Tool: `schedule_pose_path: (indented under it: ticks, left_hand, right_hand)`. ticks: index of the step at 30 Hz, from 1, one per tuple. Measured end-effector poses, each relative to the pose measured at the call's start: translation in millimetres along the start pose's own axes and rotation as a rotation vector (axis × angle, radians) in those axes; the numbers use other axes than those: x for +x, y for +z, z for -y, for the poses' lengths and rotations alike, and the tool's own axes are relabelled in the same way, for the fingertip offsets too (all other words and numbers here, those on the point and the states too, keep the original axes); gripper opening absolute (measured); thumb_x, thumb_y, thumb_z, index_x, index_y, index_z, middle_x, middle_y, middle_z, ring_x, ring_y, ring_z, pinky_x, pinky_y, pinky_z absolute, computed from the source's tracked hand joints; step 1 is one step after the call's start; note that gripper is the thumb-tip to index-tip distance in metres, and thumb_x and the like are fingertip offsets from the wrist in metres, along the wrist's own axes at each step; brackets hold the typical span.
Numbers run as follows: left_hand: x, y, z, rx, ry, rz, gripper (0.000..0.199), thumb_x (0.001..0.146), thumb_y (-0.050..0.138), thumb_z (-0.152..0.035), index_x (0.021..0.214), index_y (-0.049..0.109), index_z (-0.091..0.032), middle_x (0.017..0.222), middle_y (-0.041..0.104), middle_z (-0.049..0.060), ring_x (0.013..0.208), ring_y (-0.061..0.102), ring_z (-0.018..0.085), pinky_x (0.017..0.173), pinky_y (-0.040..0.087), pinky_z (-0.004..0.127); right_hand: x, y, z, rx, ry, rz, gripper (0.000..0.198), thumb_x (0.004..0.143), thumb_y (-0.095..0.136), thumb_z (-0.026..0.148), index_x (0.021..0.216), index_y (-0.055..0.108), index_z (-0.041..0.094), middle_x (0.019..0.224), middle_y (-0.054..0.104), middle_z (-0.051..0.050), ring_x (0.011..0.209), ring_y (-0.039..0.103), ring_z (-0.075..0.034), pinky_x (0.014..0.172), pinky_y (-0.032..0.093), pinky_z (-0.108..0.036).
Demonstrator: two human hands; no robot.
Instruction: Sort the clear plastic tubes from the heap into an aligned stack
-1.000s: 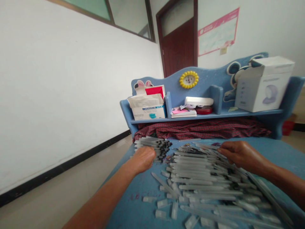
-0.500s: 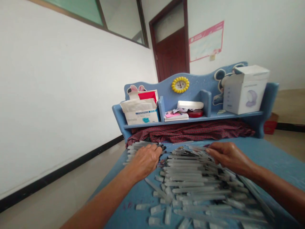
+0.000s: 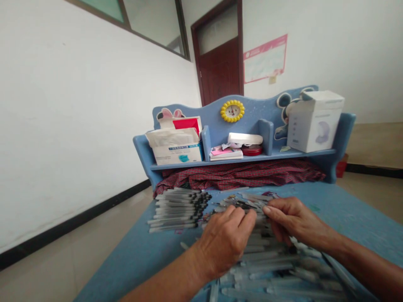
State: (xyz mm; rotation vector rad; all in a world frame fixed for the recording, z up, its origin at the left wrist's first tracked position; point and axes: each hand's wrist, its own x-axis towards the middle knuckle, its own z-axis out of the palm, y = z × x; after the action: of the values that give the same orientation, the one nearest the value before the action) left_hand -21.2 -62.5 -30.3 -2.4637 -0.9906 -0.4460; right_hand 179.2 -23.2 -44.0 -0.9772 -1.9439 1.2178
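Observation:
My left hand is over the heap of clear plastic pen parts, fingers bent and pressed together. Its fingertips are hidden, so whatever they grip does not show. Close beside it on the right, my right hand pinches a slim pen between thumb and fingers; most of that pen is covered by the hand. Left of both hands lies a stack of clear pens with black ends facing right. Thin refills and loose parts lie just beyond my fingers.
All this lies on a blue table. Behind it, a crumpled checked cloth sits under a blue shelf. The shelf carries a mask box, papers, a red round tin and a white box.
My left hand has moved right and nearer, from the stack of pens to beside my right hand, uncovering the stack. The right hand stays over the heap. The view has shifted slightly.

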Motion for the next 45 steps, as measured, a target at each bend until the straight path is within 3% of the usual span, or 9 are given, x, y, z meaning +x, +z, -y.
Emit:
schedule_pose_path:
  ticks: [7,12,17,22,27,32,36,41,45]
  left_hand:
    - [-5.8,6.6,-2.6,-0.02,-0.036,-0.116,0.009,0.09,0.04,-0.014,0.091,0.048,-0.015,0.072,0.057,0.002,0.067,0.056,0.018,0.056,0.044,0.029]
    - [-8.6,8.8,-1.3,0.027,-0.047,-0.099,0.009,0.087,0.043,-0.01,0.084,0.048,-0.017,0.07,0.055,0.002,0.065,0.054,0.018,0.054,0.043,0.03]
    - [-10.2,8.6,-2.0,0.035,-0.067,-0.054,0.011,0.082,0.049,-0.008,0.085,0.048,-0.018,0.073,0.055,0.001,0.067,0.054,0.019,0.056,0.043,0.03]
    - [-10.7,9.1,-1.7,0.033,-0.081,-0.024,0.012,0.08,0.05,-0.008,0.086,0.049,-0.018,0.075,0.056,0.001,0.07,0.054,0.019,0.058,0.044,0.031]
    - [-11.1,10.5,-1.2,0.052,-0.08,-0.048,0.011,0.08,0.051,-0.009,0.084,0.048,-0.019,0.074,0.056,0.0,0.068,0.055,0.019,0.057,0.045,0.031]
    - [-10.8,10.2,-1.5,0.055,-0.078,-0.061,0.009,0.082,0.047,-0.01,0.084,0.048,-0.018,0.074,0.057,0.001,0.068,0.056,0.018,0.057,0.046,0.031]
    - [-10.6,8.4,-2.7,0.042,-0.078,-0.052,0.009,0.082,0.047,-0.01,0.081,0.046,-0.019,0.073,0.056,0.0,0.067,0.056,0.018,0.056,0.045,0.03]
    - [-10.1,7.4,-3.2,0.031,-0.075,-0.028,0.01,0.081,0.046,-0.009,0.084,0.046,-0.019,0.074,0.058,0.002,0.068,0.057,0.019,0.055,0.045,0.031]
    - [-9.9,7.2,-3.3,0.031,-0.076,-0.038,0.009,0.082,0.047,-0.01,0.082,0.046,-0.019,0.072,0.057,0.001,0.066,0.057,0.018,0.054,0.044,0.031]
  right_hand:
    - [-0.2,2.1,-1.9,0.092,0.0,0.07,0.041,0.081,0.05,0.056,0.071,0.048,0.016,0.051,0.057,0.001,0.039,0.048,-0.007,0.038,0.032,-0.017]
    - [-0.2,4.5,-2.0,0.095,-0.039,0.047,0.035,0.079,0.057,0.051,0.087,0.049,0.018,0.055,0.053,0.004,0.045,0.046,-0.008,0.043,0.037,-0.018]
    - [0.3,6.6,-1.6,-0.118,-0.066,-0.006,0.045,0.087,0.04,0.053,0.061,0.045,0.017,0.049,0.049,0.001,0.042,0.041,-0.007,0.039,0.031,-0.018]
    - [0.2,8.2,-1.8,0.047,-0.011,0.047,0.036,0.081,0.053,0.052,0.094,0.046,0.019,0.052,0.049,0.006,0.041,0.041,-0.008,0.038,0.031,-0.017]
    - [0.9,8.9,-3.0,-0.067,-0.019,0.036,0.04,0.086,0.043,0.053,0.067,0.045,0.018,0.047,0.045,0.004,0.038,0.036,-0.005,0.036,0.026,-0.016]
    - [1.4,9.9,-3.5,0.032,0.026,0.066,0.039,0.08,0.053,0.053,0.098,0.046,0.019,0.051,0.051,0.007,0.037,0.038,-0.007,0.034,0.028,-0.016]
    - [1.7,10.2,-2.1,-0.047,0.011,0.029,0.044,0.085,0.04,0.057,0.068,0.046,0.017,0.045,0.048,0.003,0.035,0.036,-0.005,0.035,0.025,-0.016]
    - [1.5,9.8,-1.5,0.026,0.054,0.063,0.042,0.078,0.051,0.058,0.094,0.048,0.019,0.047,0.052,0.006,0.033,0.036,-0.006,0.033,0.026,-0.016]
    - [1.2,10.2,-3.2,-0.054,0.023,0.039,0.047,0.082,0.041,0.061,0.067,0.047,0.018,0.042,0.048,0.003,0.034,0.036,-0.006,0.033,0.025,-0.016]
